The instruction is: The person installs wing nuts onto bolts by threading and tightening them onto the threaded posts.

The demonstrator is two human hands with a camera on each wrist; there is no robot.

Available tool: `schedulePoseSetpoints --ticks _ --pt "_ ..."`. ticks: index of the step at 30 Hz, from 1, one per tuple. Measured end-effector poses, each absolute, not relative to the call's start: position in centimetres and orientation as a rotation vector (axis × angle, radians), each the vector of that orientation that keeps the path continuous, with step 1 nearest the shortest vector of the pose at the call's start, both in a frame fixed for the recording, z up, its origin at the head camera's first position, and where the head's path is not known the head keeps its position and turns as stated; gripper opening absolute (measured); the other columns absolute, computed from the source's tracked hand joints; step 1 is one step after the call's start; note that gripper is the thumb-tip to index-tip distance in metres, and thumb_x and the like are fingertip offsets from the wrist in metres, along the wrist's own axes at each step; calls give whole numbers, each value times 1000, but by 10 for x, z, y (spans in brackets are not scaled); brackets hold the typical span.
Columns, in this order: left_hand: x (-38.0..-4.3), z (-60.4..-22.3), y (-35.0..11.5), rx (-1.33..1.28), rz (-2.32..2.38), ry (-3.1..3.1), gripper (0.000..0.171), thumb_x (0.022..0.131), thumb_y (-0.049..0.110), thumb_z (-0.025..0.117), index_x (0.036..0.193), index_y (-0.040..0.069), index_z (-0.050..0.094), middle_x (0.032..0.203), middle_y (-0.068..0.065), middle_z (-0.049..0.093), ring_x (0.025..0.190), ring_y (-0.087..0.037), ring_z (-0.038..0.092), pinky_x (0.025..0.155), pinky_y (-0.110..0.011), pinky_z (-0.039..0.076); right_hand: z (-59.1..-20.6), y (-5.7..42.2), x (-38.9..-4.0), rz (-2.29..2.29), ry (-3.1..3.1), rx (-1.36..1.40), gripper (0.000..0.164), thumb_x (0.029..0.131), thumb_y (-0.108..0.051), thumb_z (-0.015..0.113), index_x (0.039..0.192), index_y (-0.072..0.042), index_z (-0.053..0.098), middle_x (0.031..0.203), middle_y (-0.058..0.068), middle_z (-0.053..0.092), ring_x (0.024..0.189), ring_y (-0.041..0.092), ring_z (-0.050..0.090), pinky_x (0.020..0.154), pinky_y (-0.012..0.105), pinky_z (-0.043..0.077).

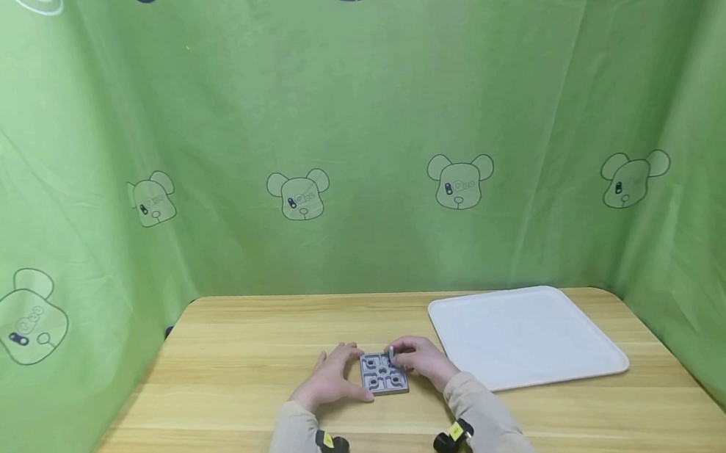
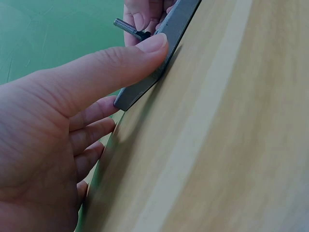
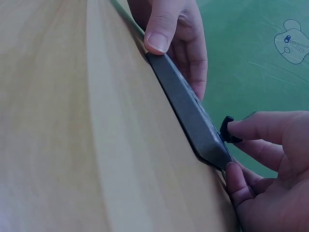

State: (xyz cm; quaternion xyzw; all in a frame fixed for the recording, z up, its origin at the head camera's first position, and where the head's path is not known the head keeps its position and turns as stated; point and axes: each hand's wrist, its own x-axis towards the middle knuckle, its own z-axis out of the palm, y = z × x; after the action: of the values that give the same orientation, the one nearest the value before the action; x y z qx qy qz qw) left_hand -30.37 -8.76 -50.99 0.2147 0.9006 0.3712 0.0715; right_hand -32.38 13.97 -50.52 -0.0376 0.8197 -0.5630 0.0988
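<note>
A square grey plate (image 1: 384,382) with recesses and holes lies on the table. My left hand (image 1: 331,379) holds it along the left side, thumb at the near corner and fingers at the far one. Over the plate's far right corner, my right hand (image 1: 422,359) pinches a small bolt between thumb and forefinger. The bolt's threaded shaft (image 2: 126,26) sticks out in the left wrist view. A black end piece (image 3: 229,130) of it shows at the fingertips in the right wrist view. Whether the bolt sits in a recess is hidden by the fingers.
A white tray (image 1: 527,338) lies on the right of the wooden table (image 1: 231,366), just beyond the right hand. Green curtains (image 1: 371,240) with printed bear heads enclose the back and both sides.
</note>
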Motion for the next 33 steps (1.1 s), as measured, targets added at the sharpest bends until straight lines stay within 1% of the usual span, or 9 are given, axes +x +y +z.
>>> schedulePoseSetpoints --ticks 8,11,17,20,24,29,33 --pt "-303 -510 -88 643 1112 2705 89 66 41 85 140 7 47 158 -16 32 150 -37 20 122 -61 2 -505 140 -321 -1589 2498 -102 24 80 -6 70 104 -2 69 99 11 67 85 17 58 68 25 49" --pt "-303 -511 -88 640 1106 2707 90 66 42 84 140 7 47 158 -16 32 150 -37 20 122 -60 2 -505 138 -321 -1579 2520 -103 22 80 -5 71 102 -2 69 98 10 66 85 17 57 68 25 50" --pt "-303 -510 -88 644 1105 2710 90 66 43 84 140 8 47 158 -16 32 150 -37 20 122 -61 2 -506 136 -321 -1592 2543 -109 18 78 -3 72 95 -1 66 89 7 63 80 16 55 66 24 48" --pt "-303 -510 -88 644 1096 2714 90 66 43 84 140 8 47 158 -15 31 150 -36 20 122 -60 2 -507 135 -322 -1587 2548 -111 17 78 -3 72 94 -2 65 89 7 63 79 15 55 65 24 48" --pt "-304 -511 -88 646 1093 2719 89 66 42 84 140 8 47 158 -15 32 150 -36 21 122 -61 2 -506 137 -323 -1644 2487 -93 18 80 -6 66 98 -2 65 91 7 64 78 16 55 63 24 47" --pt "-303 -511 -88 642 1110 2711 89 65 41 85 139 9 48 158 -14 33 150 -36 21 123 -60 1 -504 139 -325 -1738 2384 -19 22 81 -10 56 100 -3 65 83 3 59 70 15 50 58 24 40" --pt "-304 -512 -88 654 1120 2709 89 65 40 85 139 9 48 158 -14 33 149 -37 21 122 -61 2 -504 139 -324 -1735 2385 14 22 82 -9 54 101 -4 65 83 1 58 71 15 49 58 24 38"
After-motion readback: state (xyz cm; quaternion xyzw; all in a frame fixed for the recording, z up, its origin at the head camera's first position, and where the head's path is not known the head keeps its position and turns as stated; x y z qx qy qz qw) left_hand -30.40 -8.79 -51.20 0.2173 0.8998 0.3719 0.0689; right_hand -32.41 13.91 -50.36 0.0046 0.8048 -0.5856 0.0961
